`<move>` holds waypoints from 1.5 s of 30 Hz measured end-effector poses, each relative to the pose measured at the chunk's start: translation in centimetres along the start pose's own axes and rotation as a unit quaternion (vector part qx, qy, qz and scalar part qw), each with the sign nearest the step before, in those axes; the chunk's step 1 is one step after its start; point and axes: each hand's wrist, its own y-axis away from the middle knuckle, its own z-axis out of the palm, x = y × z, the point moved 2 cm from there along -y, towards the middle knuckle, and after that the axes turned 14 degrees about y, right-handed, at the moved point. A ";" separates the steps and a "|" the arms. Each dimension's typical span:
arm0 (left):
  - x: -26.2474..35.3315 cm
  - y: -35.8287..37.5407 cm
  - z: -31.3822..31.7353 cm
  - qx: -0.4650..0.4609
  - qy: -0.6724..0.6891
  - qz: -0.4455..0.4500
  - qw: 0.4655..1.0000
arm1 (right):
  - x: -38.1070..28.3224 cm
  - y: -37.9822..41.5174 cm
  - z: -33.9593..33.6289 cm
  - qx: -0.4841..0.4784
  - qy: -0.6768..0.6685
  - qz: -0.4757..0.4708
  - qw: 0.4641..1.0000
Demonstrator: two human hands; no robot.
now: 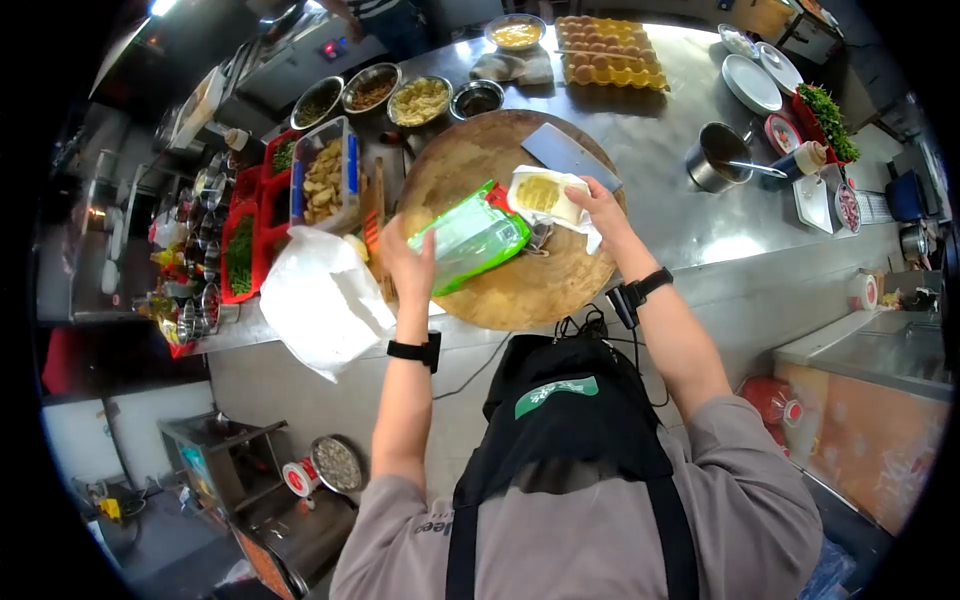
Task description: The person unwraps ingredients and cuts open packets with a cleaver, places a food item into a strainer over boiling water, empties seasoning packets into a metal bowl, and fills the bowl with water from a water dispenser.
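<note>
My left hand [408, 262] grips the left end of a green and clear plastic packet [472, 240], tilted over a round wooden chopping board [470, 150]. My right hand [603, 212] is closed on the edge of a white wrapper [572, 215] with a flat yellowish piece [538, 193] showing in it. The wrapper lies against the packet's red-marked right end. Behind my right hand, a cleaver [570, 155] rests flat on the board. Some small metallic-looking thing [540, 237] shows below the wrapper; I cannot make out what it is.
A white plastic bag [322, 300] hangs over the counter's front edge at left, by a clear tub [325, 175] of chunks. Bowls of ingredients [420, 102] and egg trays [612, 55] stand behind the board. To the right are a metal pot [718, 160] and white plates [752, 85].
</note>
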 end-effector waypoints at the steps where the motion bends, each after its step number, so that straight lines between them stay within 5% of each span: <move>1: 2.7 -0.8 0.5 -0.066 0.121 0.013 0.990 | -0.2 0.4 0.3 -0.038 -0.019 0.024 0.999; 5: 9.9 -2.1 3.6 -0.240 0.328 -0.022 0.913 | 0.9 0.0 1.1 -0.176 -0.003 0.037 0.984; 7: 11.0 -2.7 5.3 -0.390 0.386 -0.187 0.815 | 1.6 -0.2 1.9 -0.193 -0.057 0.041 0.979; 11: 9.7 -2.1 7.4 -0.373 0.362 -0.246 0.818 | 2.4 -0.5 1.4 -0.153 0.040 0.090 0.983; 13: 9.1 -2.0 8.0 -0.377 0.315 -0.182 0.852 | 2.1 -0.3 1.0 -0.152 0.129 0.071 0.977; 14: 8.9 -1.7 8.3 -0.369 0.271 -0.121 0.881 | 1.6 0.3 0.5 -0.148 0.124 0.074 0.978; 18: 8.8 -1.4 8.6 -0.377 0.272 -0.115 0.878 | -0.6 1.9 -0.8 -0.222 -0.048 0.091 0.970; 20: 9.6 -1.3 8.0 -0.365 0.462 -0.258 0.766 | -0.9 1.8 -1.0 -0.236 -0.071 0.094 0.965; 23: 8.1 -1.3 8.2 -0.323 0.450 -0.335 0.762 | -0.4 1.0 -0.3 -0.272 -0.110 0.090 0.952; 24: 8.1 -1.5 7.9 -0.326 0.448 -0.333 0.763 | -0.2 0.7 0.0 -0.297 -0.124 0.088 0.943; 26: 8.9 -1.4 7.1 -0.366 0.545 -0.374 0.655 | -0.5 0.8 0.5 -0.324 -0.147 0.087 0.930; 30: 10.3 -1.6 6.0 -0.359 0.582 -0.394 0.614 | -3.4 2.4 0.9 -0.335 -0.142 0.110 0.925; 32: 10.6 -1.5 6.1 -0.358 0.620 -0.329 0.616 | -4.7 3.3 1.8 -0.384 -0.150 0.146 0.899; 45: 10.0 0.6 7.0 -0.300 0.594 -0.350 0.659 | 0.0 1.2 -1.0 -0.069 -0.160 0.024 0.984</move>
